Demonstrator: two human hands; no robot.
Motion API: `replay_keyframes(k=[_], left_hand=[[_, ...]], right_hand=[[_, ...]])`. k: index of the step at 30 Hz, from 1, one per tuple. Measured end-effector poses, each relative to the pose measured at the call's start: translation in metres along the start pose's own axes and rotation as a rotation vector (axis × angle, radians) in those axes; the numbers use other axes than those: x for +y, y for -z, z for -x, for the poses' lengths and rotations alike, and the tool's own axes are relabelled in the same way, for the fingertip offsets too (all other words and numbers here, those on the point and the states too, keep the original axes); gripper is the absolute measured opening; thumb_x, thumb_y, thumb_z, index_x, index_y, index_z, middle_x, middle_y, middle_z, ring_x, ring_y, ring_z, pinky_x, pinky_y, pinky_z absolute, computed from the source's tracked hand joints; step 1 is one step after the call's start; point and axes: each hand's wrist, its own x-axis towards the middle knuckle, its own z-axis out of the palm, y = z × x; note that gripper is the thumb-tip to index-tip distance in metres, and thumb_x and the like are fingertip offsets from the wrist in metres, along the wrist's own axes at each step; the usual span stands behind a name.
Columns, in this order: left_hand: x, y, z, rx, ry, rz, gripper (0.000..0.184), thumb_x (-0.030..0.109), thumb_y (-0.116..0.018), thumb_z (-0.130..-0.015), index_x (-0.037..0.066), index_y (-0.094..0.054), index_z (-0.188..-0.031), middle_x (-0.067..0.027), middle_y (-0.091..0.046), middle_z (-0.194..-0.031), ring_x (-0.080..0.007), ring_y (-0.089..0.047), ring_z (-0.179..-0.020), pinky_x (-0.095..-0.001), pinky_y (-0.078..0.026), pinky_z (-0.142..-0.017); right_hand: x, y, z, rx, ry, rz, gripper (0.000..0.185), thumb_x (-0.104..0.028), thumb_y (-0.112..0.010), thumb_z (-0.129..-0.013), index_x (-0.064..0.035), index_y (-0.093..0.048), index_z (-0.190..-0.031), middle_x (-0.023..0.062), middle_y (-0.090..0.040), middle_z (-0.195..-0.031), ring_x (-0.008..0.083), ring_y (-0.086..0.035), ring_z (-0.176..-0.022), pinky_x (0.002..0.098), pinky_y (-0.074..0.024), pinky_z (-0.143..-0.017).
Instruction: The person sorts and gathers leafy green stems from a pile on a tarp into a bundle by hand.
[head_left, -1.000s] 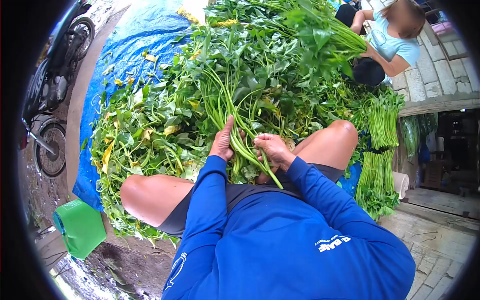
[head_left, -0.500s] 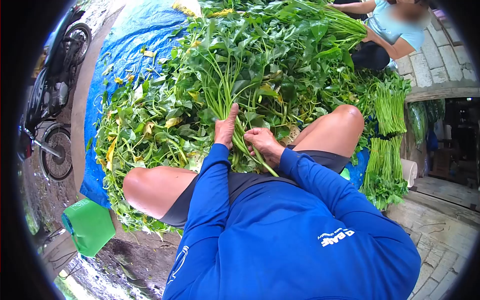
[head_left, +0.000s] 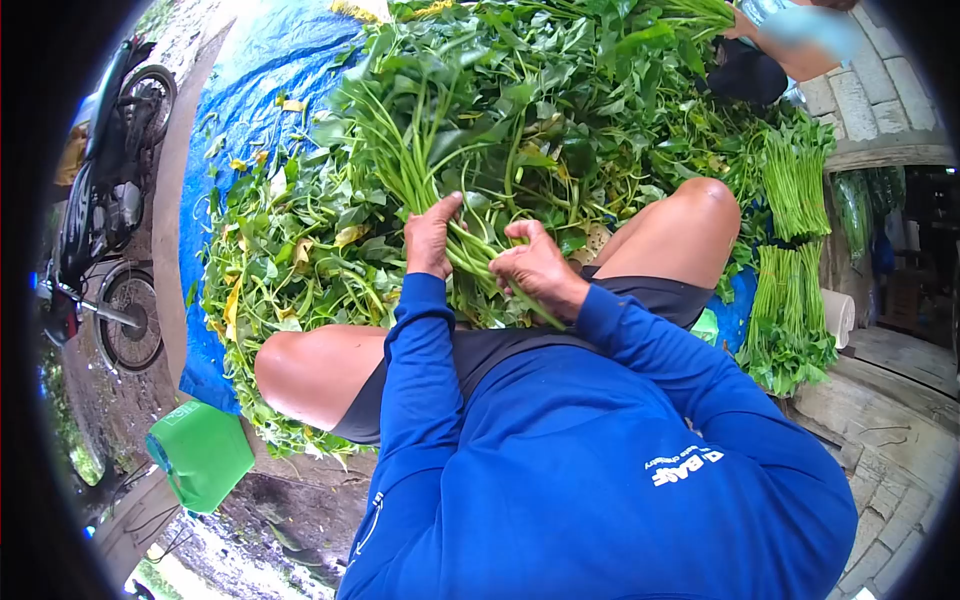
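At the far left of the frame a motorcycle (head_left: pixel 100 205) stands beside a blue tarp (head_left: pixel 215 135), and a green container (head_left: pixel 205 460) lies at the lower left, near the tarp's corner. A wide pile of leafy greens (head_left: pixel 300 240), flecked with yellow leaves, spreads over the tarp and around the person's bent knees. Just left of the frame's middle, the left hand (head_left: pixel 430 238) holds a bunch of green stems (head_left: pixel 400 165), thumb stretched up across it and fingers curled around behind, partly hidden. The bunch slants from leaves at the upper left to cut ends near the lap. Right of it, the right hand (head_left: pixel 538 265) touches the lower stems, one digit raised and bent, the others folded close; whether they pinch a stem I cannot tell. At the upper right a co-worker (head_left: pixel 790 45) sits beside more stems (head_left: pixel 690 15). Below, two stem bundles (head_left: pixel 795 185) lie end to end, near a pale roll (head_left: pixel 838 317).
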Motion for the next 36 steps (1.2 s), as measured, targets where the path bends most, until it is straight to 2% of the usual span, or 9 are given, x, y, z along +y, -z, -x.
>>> replay_keyframes(k=[4,12,16,19,25,29,30,33,36], left_hand=[[0.027,-0.004,0.012,0.008,-0.071,0.047,0.019,0.016,-0.089,-0.088,0.003,-0.075,-0.092,-0.0046,-0.068,-0.074,-0.0163,-0.065,-0.059,-0.0302,-0.055,-0.053],[0.057,0.010,0.018,0.075,-0.236,0.063,0.024,0.025,-0.088,-0.093,0.007,-0.073,-0.086,-0.0045,-0.069,-0.078,-0.0151,-0.065,-0.066,-0.0290,-0.056,-0.064],[0.065,0.007,0.025,0.138,-0.273,0.095,0.025,0.025,-0.088,-0.093,0.005,-0.074,-0.092,-0.0055,-0.071,-0.082,-0.0169,-0.069,-0.070,-0.0306,-0.059,-0.065],[0.069,0.017,0.023,0.151,-0.250,0.101,0.025,0.024,-0.088,-0.092,0.005,-0.073,-0.093,-0.0052,-0.070,-0.081,-0.0177,-0.070,-0.071,-0.0314,-0.060,-0.065],[0.085,0.034,0.019,0.170,-0.200,0.083,0.022,0.020,-0.087,-0.091,0.008,-0.069,-0.092,-0.0032,-0.064,-0.075,-0.0155,-0.064,-0.061,-0.0301,-0.055,-0.056],[0.092,0.030,0.027,0.151,-0.139,-0.045,0.020,0.018,-0.086,-0.090,0.008,-0.068,-0.092,-0.0029,-0.062,-0.073,-0.0137,-0.060,-0.056,-0.0281,-0.050,-0.049],[0.095,0.027,0.028,0.151,-0.149,-0.110,0.019,0.017,-0.085,-0.090,0.007,-0.069,-0.090,-0.0031,-0.062,-0.071,-0.0134,-0.059,-0.055,-0.0286,-0.050,-0.047],[0.107,0.029,0.027,0.152,-0.177,-0.208,0.020,0.018,-0.085,-0.090,0.007,-0.069,-0.087,-0.0036,-0.062,-0.069,-0.0133,-0.059,-0.054,-0.0287,-0.050,-0.047],[0.150,0.056,0.015,0.162,-0.200,-0.225,0.024,0.020,-0.088,-0.089,0.010,-0.067,-0.084,-0.0024,-0.064,-0.070,-0.0122,-0.060,-0.054,-0.0282,-0.050,-0.047]], right_hand=[[-0.036,0.013,0.005,-0.332,-0.375,-0.139,0.010,-0.013,-0.076,-0.099,-0.0045,-0.070,-0.102,0.0048,-0.074,-0.092,0.0079,-0.068,-0.069,0.0214,-0.0558,-0.060],[-0.042,0.018,0.013,-0.470,-0.235,-0.071,0.024,-0.031,-0.070,-0.102,-0.0084,-0.079,-0.101,-0.0064,-0.072,-0.087,0.0010,-0.053,-0.071,0.0204,-0.0368,-0.060],[-0.044,0.005,0.012,-0.499,-0.135,0.017,0.023,-0.032,-0.076,-0.101,-0.0090,-0.080,-0.104,-0.0026,-0.077,-0.100,0.0015,-0.063,-0.081,0.0197,-0.0430,-0.066],[-0.072,-0.003,0.034,-0.362,-0.300,-0.003,0.021,-0.022,-0.071,-0.103,-0.0046,-0.079,-0.113,-0.0003,-0.075,-0.100,0.0070,-0.063,-0.084,0.0239,-0.0493,-0.077],[-0.035,0.008,0.006,-0.427,-0.219,-0.048,0.030,-0.033,-0.070,-0.100,-0.0051,-0.080,-0.104,-0.0007,-0.064,-0.077,0.0098,-0.055,-0.067,0.0280,-0.0429,-0.057],[-0.063,-0.005,-0.005,-0.695,0.086,0.643,0.033,-0.032,-0.067,-0.096,-0.0017,-0.079,-0.093,0.0066,-0.064,-0.073,0.0180,-0.060,-0.065,0.0379,-0.0508,-0.062],[-0.070,-0.011,-0.013,-0.834,0.373,0.725,0.031,-0.034,-0.073,-0.093,-0.0045,-0.082,-0.093,0.0077,-0.071,-0.077,0.0176,-0.064,-0.069,0.0377,-0.0494,-0.062],[-0.079,-0.030,-0.013,-0.797,0.139,1.243,0.031,-0.033,-0.074,-0.088,-0.0035,-0.082,-0.095,0.0117,-0.072,-0.079,0.0283,-0.069,-0.074,0.0428,-0.0535,-0.068],[-0.035,-0.029,-0.002,-0.986,0.142,1.535,0.034,-0.023,-0.070,-0.083,-0.0018,-0.082,-0.106,0.0212,-0.078,-0.104,0.0396,-0.074,-0.095,0.0472,-0.0577,-0.085]])
